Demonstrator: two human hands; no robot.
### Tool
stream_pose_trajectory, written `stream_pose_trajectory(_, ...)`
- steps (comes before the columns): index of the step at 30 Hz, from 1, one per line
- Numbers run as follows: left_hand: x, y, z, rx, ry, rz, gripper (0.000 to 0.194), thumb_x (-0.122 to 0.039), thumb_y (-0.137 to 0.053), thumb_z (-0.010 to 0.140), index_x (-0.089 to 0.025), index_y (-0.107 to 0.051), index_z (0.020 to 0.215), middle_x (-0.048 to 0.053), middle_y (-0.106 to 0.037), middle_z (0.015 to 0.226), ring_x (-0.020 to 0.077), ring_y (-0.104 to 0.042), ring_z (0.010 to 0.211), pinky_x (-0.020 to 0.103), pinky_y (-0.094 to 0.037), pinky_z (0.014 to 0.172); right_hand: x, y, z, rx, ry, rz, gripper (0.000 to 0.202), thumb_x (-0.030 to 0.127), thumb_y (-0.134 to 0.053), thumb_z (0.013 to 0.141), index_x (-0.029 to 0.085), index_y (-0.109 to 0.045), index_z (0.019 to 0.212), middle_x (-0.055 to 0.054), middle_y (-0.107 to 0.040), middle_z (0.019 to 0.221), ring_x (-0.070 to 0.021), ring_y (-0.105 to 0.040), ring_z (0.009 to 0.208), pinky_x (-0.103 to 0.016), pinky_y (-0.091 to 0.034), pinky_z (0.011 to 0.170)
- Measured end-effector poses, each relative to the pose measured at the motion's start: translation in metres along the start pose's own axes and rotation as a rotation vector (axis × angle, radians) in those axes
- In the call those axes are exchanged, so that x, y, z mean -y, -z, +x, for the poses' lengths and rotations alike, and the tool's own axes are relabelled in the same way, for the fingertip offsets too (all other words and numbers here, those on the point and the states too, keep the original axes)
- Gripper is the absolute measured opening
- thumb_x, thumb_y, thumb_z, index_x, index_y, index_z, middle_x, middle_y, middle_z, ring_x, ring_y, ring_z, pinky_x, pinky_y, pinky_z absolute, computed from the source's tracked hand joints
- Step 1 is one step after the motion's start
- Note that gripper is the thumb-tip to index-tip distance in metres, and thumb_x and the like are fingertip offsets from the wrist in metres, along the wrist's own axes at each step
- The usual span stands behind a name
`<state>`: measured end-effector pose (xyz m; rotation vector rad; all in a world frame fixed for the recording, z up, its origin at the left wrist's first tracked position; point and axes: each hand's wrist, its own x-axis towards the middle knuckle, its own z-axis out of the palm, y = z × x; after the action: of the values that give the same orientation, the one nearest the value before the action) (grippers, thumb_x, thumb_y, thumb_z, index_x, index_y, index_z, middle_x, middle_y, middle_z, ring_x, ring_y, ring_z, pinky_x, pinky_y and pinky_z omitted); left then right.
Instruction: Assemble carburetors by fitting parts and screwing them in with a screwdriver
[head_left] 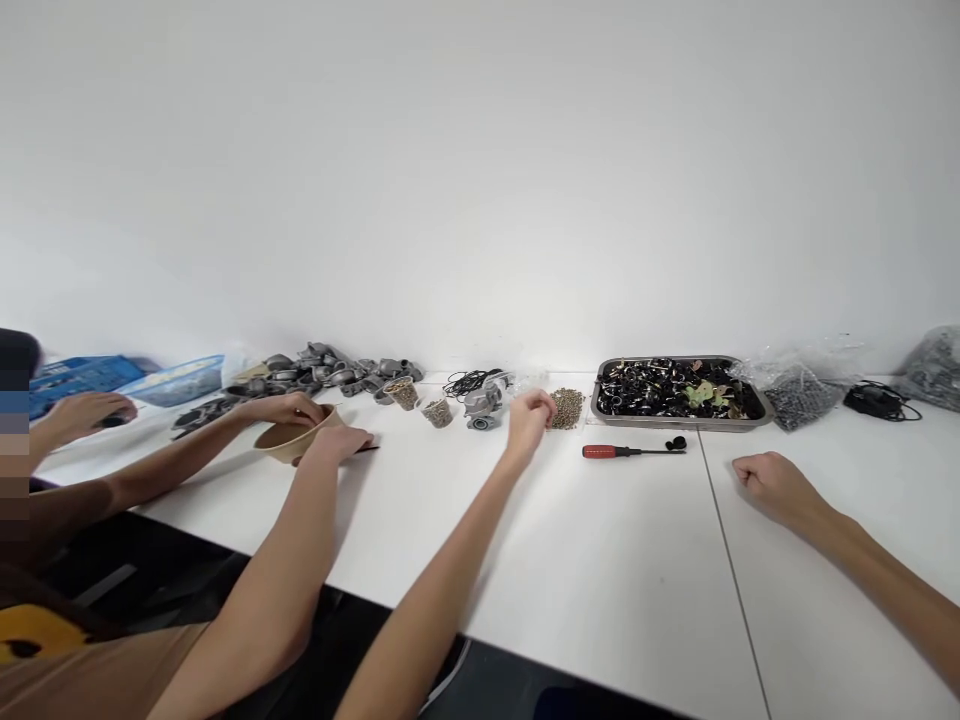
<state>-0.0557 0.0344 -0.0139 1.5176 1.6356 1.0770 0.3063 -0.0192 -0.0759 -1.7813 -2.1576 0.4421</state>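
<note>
My left hand point(531, 420) reaches to the small brass-coloured screws point(568, 408), which lie in a pile on clear plastic. Its fingers are curled together at the pile's left edge; whatever is between them is hidden. On the white table to the right, my right hand point(772, 485) is closed in a fist, and its inside cannot be seen. Between my hands lies a screwdriver point(611, 452) with a red and black handle, a small black round part point(676, 443) by its tip. A grey metal housing point(482, 403) stands left of my left hand.
Behind the screwdriver sits a metal tray point(682, 424) of black parts. Plastic bags of grey parts point(802, 395) and a black cable bundle point(879, 400) lie right. Leftward are two cups of screws point(436, 412), grey castings point(322, 372), and a co-worker's hands at a beige bowl point(281, 440).
</note>
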Motion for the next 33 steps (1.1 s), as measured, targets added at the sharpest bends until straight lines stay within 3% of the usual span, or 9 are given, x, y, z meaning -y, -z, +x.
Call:
stream_pose_trajectory(5, 0.013, 0.060, 0.039, -0.238, -0.043, 0.539, 0.042, -0.037, -0.062, 0.089, -0.016, -0.056, 0.125, 0.012, -0.052, 0.135, 0.0266, -0.051, 0.126, 0.052, -0.046, 0.107, -0.004, -0.001, 0.001, 0.048, 0.012, 0.018, 0.015, 0.019, -0.035, 0.056, 0.017, -0.020, 0.059, -0.002, -0.024, 0.059, -0.0129, -0.021, 0.060, -0.029, -0.014, 0.059)
stream_pose_trajectory(9, 0.037, 0.076, 0.053, -0.246, 0.011, 0.814, 0.043, -0.039, -0.061, 0.090, -0.015, -0.055, 0.126, 0.012, -0.056, 0.131, 0.0252, -0.055, 0.120, 0.050, -0.050, 0.103, -0.001, 0.001, 0.000, 0.067, 0.013, 0.012, 0.016, 0.016, -0.035, 0.055, 0.017, -0.019, 0.059, -0.002, -0.023, 0.059, -0.0130, -0.020, 0.060, -0.030, -0.013, 0.059)
stream_pose_trajectory(13, 0.054, 0.072, 0.059, -0.264, 0.020, 0.950, 0.044, -0.039, -0.060, 0.091, -0.016, -0.054, 0.127, 0.012, -0.056, 0.130, 0.0242, -0.057, 0.117, 0.048, -0.053, 0.100, 0.004, 0.003, -0.002, 0.080, 0.012, 0.001, 0.018, 0.014, -0.036, 0.055, 0.016, -0.019, 0.060, -0.002, -0.022, 0.060, -0.0130, -0.019, 0.061, -0.031, -0.012, 0.060)
stream_pose_trajectory(18, 0.058, 0.066, 0.058, -0.253, -0.018, 0.976, 0.043, -0.038, -0.061, 0.091, -0.016, -0.054, 0.127, 0.012, -0.055, 0.131, 0.0248, -0.056, 0.120, 0.049, -0.052, 0.101, 0.006, 0.004, -0.002, 0.093, 0.011, -0.001, 0.018, 0.012, -0.036, 0.056, 0.016, -0.019, 0.061, -0.002, -0.022, 0.060, -0.0129, -0.018, 0.061, -0.031, -0.011, 0.061)
stream_pose_trajectory(23, 0.050, 0.070, 0.042, -0.320, 0.031, 0.847, 0.041, -0.038, -0.061, 0.090, -0.015, -0.056, 0.123, 0.010, -0.057, 0.127, 0.0245, -0.057, 0.117, 0.047, -0.052, 0.100, 0.006, 0.005, -0.001, 0.103, 0.009, 0.012, 0.021, 0.011, -0.037, 0.055, 0.015, -0.017, 0.062, -0.001, -0.021, 0.060, -0.0120, -0.017, 0.060, -0.032, -0.009, 0.062)
stream_pose_trajectory(26, 0.034, 0.070, 0.034, -0.303, 0.026, 0.718, 0.034, -0.034, -0.068, 0.083, -0.011, -0.061, 0.107, 0.011, -0.064, 0.107, 0.0295, -0.060, 0.109, 0.048, -0.052, 0.095, 0.007, 0.005, -0.001, 0.109, -0.001, 0.025, 0.022, 0.010, -0.038, 0.054, 0.015, -0.018, 0.061, -0.001, -0.021, 0.060, -0.0118, -0.016, 0.060, -0.032, -0.009, 0.062)
stream_pose_trajectory(29, 0.007, 0.056, 0.023, -0.165, -0.041, 0.541, 0.028, -0.031, -0.076, 0.072, -0.014, -0.062, 0.089, 0.010, -0.067, 0.087, 0.0289, -0.064, 0.092, 0.043, -0.053, 0.083, 0.008, 0.005, -0.001, 0.115, -0.009, 0.036, 0.021, 0.008, -0.038, 0.055, 0.015, -0.019, 0.061, -0.001, -0.022, 0.060, -0.0114, -0.017, 0.059, -0.032, -0.009, 0.062)
stream_pose_trajectory(33, -0.031, 0.007, -0.006, 0.200, -0.109, 0.247, 0.042, -0.039, -0.083, 0.062, -0.017, -0.063, 0.092, 0.006, -0.069, 0.087, 0.0196, -0.066, 0.076, 0.030, -0.053, 0.065, 0.010, 0.007, -0.001, 0.122, -0.016, 0.026, 0.020, 0.006, -0.038, 0.058, 0.015, -0.020, 0.060, -0.001, -0.023, 0.059, -0.0111, -0.019, 0.059, -0.032, -0.010, 0.061)
